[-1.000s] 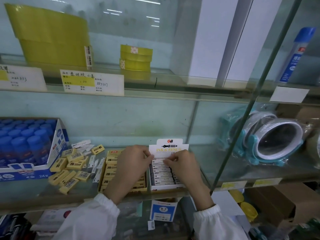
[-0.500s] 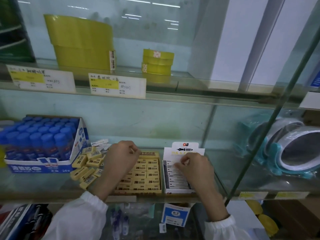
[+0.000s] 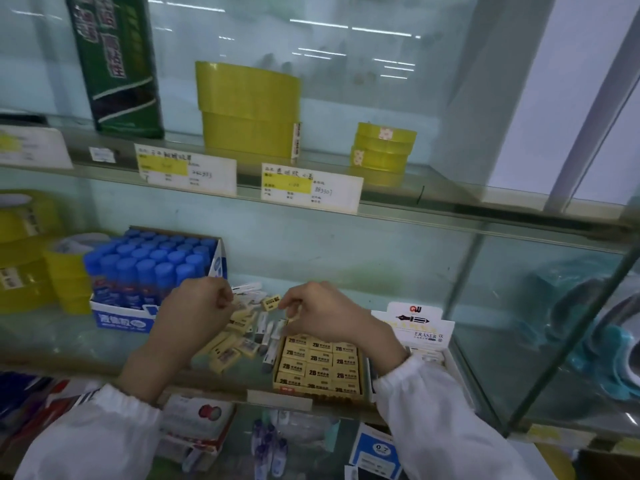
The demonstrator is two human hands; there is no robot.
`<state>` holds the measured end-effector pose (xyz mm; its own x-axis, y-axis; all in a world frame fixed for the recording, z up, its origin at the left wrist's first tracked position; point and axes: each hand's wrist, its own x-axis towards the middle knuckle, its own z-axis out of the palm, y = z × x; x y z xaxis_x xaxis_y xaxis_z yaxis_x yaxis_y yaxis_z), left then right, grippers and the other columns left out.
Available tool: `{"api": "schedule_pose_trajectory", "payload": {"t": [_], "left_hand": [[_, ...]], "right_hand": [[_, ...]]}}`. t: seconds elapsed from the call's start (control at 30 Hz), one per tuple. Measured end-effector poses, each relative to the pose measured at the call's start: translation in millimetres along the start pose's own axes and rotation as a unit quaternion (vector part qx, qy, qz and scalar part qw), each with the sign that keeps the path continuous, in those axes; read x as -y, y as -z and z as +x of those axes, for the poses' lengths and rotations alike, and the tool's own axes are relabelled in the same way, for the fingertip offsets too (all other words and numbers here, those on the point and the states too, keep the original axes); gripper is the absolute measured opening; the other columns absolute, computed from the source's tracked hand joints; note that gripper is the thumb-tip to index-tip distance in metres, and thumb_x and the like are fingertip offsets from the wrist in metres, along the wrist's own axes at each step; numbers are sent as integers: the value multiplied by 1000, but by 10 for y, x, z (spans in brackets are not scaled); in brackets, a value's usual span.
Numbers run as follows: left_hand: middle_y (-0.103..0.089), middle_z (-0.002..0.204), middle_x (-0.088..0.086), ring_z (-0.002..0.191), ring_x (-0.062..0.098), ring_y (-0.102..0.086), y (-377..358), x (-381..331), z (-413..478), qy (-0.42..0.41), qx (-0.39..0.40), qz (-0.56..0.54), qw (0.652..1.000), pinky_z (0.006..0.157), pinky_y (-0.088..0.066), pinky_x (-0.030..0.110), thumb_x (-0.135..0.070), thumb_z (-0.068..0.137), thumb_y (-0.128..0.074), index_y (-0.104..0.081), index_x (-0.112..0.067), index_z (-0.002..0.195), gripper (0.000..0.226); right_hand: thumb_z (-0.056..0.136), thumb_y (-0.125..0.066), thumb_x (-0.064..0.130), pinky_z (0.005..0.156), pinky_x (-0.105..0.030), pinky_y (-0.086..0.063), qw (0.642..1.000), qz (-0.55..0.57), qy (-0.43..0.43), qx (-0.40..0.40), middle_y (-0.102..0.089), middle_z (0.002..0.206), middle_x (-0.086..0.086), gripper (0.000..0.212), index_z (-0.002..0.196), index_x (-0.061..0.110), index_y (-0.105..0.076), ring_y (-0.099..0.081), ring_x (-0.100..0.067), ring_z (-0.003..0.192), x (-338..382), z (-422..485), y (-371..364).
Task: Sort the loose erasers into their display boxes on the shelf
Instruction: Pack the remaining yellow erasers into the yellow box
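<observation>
Loose yellow erasers (image 3: 231, 346) and slim white erasers (image 3: 266, 329) lie in a heap on the glass shelf (image 3: 62, 344). To their right stands the yellow display box (image 3: 318, 370), filled with rows of 2B erasers. Right of it is the white display box (image 3: 423, 329) marked ERASER. My left hand (image 3: 194, 315) hovers over the heap with fingers curled in; nothing shows in it. My right hand (image 3: 323, 318) reaches left over the yellow box. Its thumb and forefinger pinch the right end of one yellow eraser (image 3: 270, 302) at the back of the heap.
A box of blue-capped glue sticks (image 3: 152, 271) stands left of the heap, with yellow tape rolls (image 3: 24, 251) beyond it. Packaged goods in teal wrap (image 3: 595, 323) sit at the right behind a slanting metal strut (image 3: 568, 341). Yellow tape rolls (image 3: 247, 109) and price cards are on the upper shelf.
My right hand left the white box and swung left to the loose heap. My left hand shifted left over the heap. The view turned left.
</observation>
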<state>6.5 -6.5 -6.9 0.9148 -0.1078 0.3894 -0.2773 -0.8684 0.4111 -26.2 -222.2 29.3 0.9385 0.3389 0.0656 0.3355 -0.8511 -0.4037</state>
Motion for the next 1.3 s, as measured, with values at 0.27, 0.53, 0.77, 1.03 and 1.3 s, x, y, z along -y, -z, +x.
{"api": "schedule_pose_trajectory", "payload": {"t": [0.27, 0.53, 0.77, 1.03, 1.3], "left_hand": [[-66, 95, -4, 94, 18, -67, 144, -51, -252, 3, 144, 187, 972, 70, -47, 29, -48, 79, -74, -67, -26, 97, 29], [-72, 110, -1, 99, 17, -68, 24, -49, -326, 15, 103, 108, 989, 75, -47, 25, -34, 87, -70, -65, -23, 115, 31], [-74, 94, -2, 78, 10, -64, -63, 19, -253, 33, 126, 20, 991, 76, -50, 21, -23, 88, -70, -74, -21, 104, 17], [-71, 77, 2, 63, 13, -67, -89, 69, -268, 115, 51, -240, 963, 55, -50, 21, -13, 95, -63, -71, -19, 97, 10], [-59, 81, 14, 66, 21, -56, -11, -235, -141, 333, 183, -763, 523, 42, -47, 24, -17, 94, -46, -58, 1, 110, 27]], "right_hand": [[80, -75, 23, 86, -40, -50, 995, -64, 72, 16, -63, 115, -12, 42, 120, 13, -64, -58, -27, 104, 248, 522, -396], [81, -72, 37, 82, -37, -49, 996, -78, 46, 11, -66, 119, -10, 50, 125, 20, -57, -60, -29, 107, 238, 745, -528], [80, -71, 34, 79, -36, -54, 990, -105, 99, -12, -70, 118, -2, 48, 127, 32, -62, -63, -25, 103, 216, 747, -636], [76, -77, 24, 67, -22, -43, 995, 36, 85, -38, -73, 100, -1, 33, 108, 18, -74, -56, -8, 79, 132, 683, -499], [79, -78, 23, 61, -7, -40, 971, 196, 60, -125, -70, 108, 12, 35, 113, 25, -73, -55, 14, 66, 152, 429, 83]]}}
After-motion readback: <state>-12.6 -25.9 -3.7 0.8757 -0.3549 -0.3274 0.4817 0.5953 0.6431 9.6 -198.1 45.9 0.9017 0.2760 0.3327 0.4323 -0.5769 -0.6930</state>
